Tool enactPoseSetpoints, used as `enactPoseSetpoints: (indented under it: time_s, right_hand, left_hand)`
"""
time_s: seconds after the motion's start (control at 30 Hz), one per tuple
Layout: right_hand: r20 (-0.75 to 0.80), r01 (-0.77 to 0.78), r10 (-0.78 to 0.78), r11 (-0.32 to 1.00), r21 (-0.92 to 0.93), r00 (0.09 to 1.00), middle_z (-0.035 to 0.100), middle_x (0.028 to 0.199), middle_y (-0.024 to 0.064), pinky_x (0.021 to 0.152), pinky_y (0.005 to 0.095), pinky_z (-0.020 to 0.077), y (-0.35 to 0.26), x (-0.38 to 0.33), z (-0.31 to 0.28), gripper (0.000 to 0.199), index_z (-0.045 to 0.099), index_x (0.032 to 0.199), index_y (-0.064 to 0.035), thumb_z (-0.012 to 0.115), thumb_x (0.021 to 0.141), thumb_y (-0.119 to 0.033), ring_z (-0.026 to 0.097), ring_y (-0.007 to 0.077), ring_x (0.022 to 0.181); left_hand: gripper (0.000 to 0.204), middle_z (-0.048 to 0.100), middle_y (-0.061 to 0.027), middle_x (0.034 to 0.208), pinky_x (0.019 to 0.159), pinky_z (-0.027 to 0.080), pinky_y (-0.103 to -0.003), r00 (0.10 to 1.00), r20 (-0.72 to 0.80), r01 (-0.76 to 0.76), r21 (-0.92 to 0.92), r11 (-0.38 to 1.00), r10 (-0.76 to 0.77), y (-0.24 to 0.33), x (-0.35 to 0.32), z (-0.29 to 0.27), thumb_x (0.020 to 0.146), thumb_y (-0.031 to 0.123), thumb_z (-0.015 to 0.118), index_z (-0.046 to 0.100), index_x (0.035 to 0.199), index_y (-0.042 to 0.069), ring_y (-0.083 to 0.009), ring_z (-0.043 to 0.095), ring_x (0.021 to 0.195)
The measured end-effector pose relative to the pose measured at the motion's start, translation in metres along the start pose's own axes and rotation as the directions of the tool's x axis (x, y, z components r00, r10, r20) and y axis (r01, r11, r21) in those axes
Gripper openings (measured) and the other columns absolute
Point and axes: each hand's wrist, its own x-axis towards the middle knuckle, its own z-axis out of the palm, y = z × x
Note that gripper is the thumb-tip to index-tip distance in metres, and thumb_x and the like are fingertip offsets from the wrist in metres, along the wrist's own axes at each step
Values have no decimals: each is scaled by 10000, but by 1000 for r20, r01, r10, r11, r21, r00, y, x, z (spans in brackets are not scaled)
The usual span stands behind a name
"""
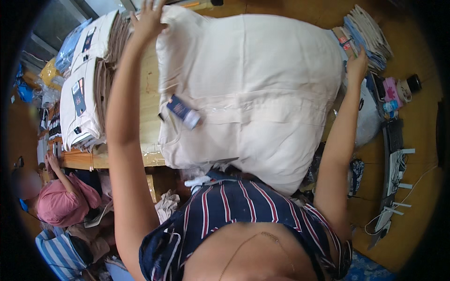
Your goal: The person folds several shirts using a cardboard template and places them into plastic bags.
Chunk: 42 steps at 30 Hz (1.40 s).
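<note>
A large cream garment lies spread over the table in front of me, its lower part hanging toward my body. A dark blue and white hang tag rests on it at the left, near a curved neckline edge. At the garment's far left corner, my left hand is open with its fingers apart, and I cannot tell if it touches the cloth. My right hand is beside the garment's far right edge, fingers closed around something small that I cannot make out, partly green.
Stacks of folded, tagged cream garments stand left on the wooden table. Another folded pile is at far right, with a pink item nearby. A person in pink sits at lower left. Cables run at right.
</note>
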Motion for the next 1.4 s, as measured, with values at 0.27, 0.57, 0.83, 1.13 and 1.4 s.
enactPoseSetpoints:
  time_s: [0.27, 0.57, 0.83, 1.13, 1.4]
  right_hand:
    - [740, 25, 216, 954, -299, 637, 185, 1378, 49, 961, 535, 179, -26, -218, 40, 499, 292, 1280, -294, 416, 819, -438, 170, 290, 1257]
    - [657, 1, 245, 937, -350, 713, 223, 1354, 100, 938, 549, 197, -30, -132, 165, 476, 289, 1285, -278, 380, 842, -425, 211, 284, 1239]
    - [727, -575, -435, 445, 687, 532, 529, 958, 62, 644, 220, 455, -179, -221, 83, 247, 496, 1049, -20, 467, 806, 16, 543, 100, 734]
    - [346, 68, -432, 701, 710, 833, 563, 910, 126, 774, 320, 404, -127, -191, 84, 202, 559, 930, -2, 456, 758, 20, 532, 262, 853]
    - [82, -483, 719, 542, -688, 690, 407, 1159, 168, 782, 444, 402, 176, -82, 62, 429, 499, 1130, -180, 482, 790, -441, 384, 298, 1078]
  left_hand:
    - [502, 159, -53, 1392, 899, 37, -669, 694, 658, 469, -107, 876, -291, 84, -253, 44, 810, 503, 382, 311, 1277, 331, -346, 59, 1277]
    - [455, 257, -52, 1351, 909, 158, -611, 793, 598, 340, -270, 901, -120, 86, -146, 109, 809, 414, 441, 385, 1237, 269, -311, 206, 1236]
    - [496, 522, -58, 983, 826, 340, -382, 764, 569, 261, -703, 661, 304, 91, -180, 35, 590, 18, 647, 531, 1060, 126, -233, 475, 954]
    - [231, 533, -84, 831, 677, 399, -304, 517, -166, 675, -525, 519, -840, 48, -227, 29, 673, 17, 589, 565, 903, 8, -190, 503, 786]
    - [175, 544, -117, 844, 709, 417, -331, 829, 430, 556, -699, 450, -357, 172, -193, 27, 629, -10, 613, 588, 802, -2, -277, 508, 812]
